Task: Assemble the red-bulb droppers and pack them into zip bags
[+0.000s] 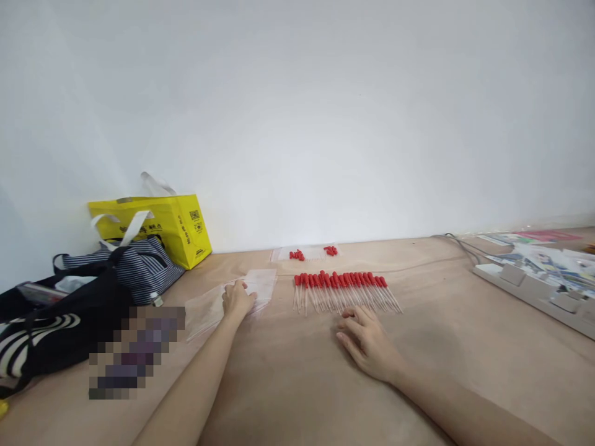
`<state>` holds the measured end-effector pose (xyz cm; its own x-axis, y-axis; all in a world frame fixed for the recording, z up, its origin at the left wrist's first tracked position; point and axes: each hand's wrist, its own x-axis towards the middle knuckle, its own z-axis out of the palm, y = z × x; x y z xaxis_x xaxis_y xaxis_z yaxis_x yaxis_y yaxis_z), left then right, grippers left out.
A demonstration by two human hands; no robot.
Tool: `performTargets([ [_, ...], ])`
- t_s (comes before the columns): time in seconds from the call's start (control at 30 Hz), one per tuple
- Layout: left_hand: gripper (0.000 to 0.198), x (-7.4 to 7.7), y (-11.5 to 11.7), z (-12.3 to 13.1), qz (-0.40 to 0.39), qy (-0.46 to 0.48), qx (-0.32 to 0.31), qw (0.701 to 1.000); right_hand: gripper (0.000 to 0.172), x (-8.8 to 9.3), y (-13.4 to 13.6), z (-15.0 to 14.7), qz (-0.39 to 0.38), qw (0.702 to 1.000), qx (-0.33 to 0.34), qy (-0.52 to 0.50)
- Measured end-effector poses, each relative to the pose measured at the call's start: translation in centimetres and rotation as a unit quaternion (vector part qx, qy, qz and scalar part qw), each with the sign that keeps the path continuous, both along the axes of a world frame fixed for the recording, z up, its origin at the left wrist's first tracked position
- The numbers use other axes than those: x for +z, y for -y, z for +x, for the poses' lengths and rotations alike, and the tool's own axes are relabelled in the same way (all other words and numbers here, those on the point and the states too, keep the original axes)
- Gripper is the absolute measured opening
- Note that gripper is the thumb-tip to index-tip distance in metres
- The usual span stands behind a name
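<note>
My left hand (237,300) rests on flat, clear plastic bags (261,285) lying left of centre, its curled fingers closed at the plastic. Their exact grip is partly hidden. Near the centre of the table, a row of thin clear sticks with red heads (341,282) lies side by side, heads toward the wall. My right hand (367,344) is just below the row's right half, fingers loosely bent and apart, with nothing held. Behind the row, two small groups of red pieces (331,251) lie on or in another clear plastic bag (313,253).
A yellow shopping bag (188,229), a striped bag (151,263) and a black bag (88,322) stand on the left. A small bottle (157,300) and a blurred-out item (139,353) are beside them. On the right lie a white tray-like object (525,288) and a cable (465,248).
</note>
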<state>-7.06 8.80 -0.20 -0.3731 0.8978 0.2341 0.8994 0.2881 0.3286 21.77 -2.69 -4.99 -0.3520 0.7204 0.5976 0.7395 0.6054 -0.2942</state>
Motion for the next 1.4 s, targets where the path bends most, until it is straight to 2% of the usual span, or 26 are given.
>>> performTargets([
  [0.2,0.027,0.4,-0.9,-1.6,-0.010,0.069,0.003,0.998,0.011,-0.1,-0.5,-0.2,-0.005,1.000,0.004,-0.016],
  [0.4,0.025,1.7,0.4,-1.9,0.022,0.201,-0.008,0.979,0.009,-0.2,-0.6,-0.1,-0.010,1.000,0.004,-0.023],
  [0.47,0.021,1.9,2.1,-1.2,0.040,0.252,-0.018,0.967,0.009,-0.2,-0.8,0.0,-0.015,1.000,0.008,-0.026],
  [0.53,0.025,1.4,4.9,-0.1,0.060,0.290,-0.037,0.954,0.008,-0.2,-0.9,0.1,-0.020,0.999,0.014,-0.027],
  [0.67,0.023,-0.8,12.0,2.2,0.034,0.350,-0.103,0.931,0.009,-0.2,-1.1,0.1,-0.026,0.999,0.018,-0.029],
  [0.77,0.049,-1.8,16.1,2.6,-0.114,0.369,-0.248,0.889,0.009,-0.1,-1.1,0.1,-0.030,0.999,0.017,-0.030],
  [0.83,0.053,-1.2,17.4,2.4,-0.202,0.294,-0.313,0.880,0.008,0.0,-1.1,0.1,-0.039,0.999,0.021,-0.025],
  [0.9,0.039,0.0,17.5,2.5,-0.210,0.167,-0.362,0.893,0.008,0.1,-1.0,0.0,-0.050,0.998,0.031,-0.017],
  [0.93,0.036,0.7,17.2,2.7,-0.171,0.107,-0.394,0.897,0.007,0.2,-1.0,0.0,-0.054,0.998,0.037,-0.014],
  [1.0,0.035,1.8,16.3,3.6,-0.113,0.026,-0.499,0.859,0.005,0.3,-0.9,0.0,-0.057,0.997,0.041,-0.012],
  [1.07,0.052,2.1,15.2,4.7,-0.091,-0.025,-0.568,0.818,0.003,0.5,-0.8,0.0,-0.054,0.997,0.044,-0.018],
  [1.13,0.069,1.7,14.2,5.7,-0.103,-0.057,-0.590,0.799,0.002,0.8,-0.6,0.2,-0.058,0.996,0.070,-0.018],
  [1.2,0.073,1.0,13.5,6.4,-0.128,-0.068,-0.595,0.791,0.004,1.2,-0.3,0.4,-0.071,0.991,0.114,-0.013],
  [1.3,0.069,-0.1,13.0,6.5,-0.150,-0.058,-0.579,0.799,0.006,1.6,0.2,0.5,-0.095,0.981,0.169,-0.001],
  [1.4,0.068,-0.6,12.8,6.3,-0.143,-0.042,-0.562,0.813,0.010,1.7,0.4,0.4,-0.097,0.977,0.188,0.005],
])
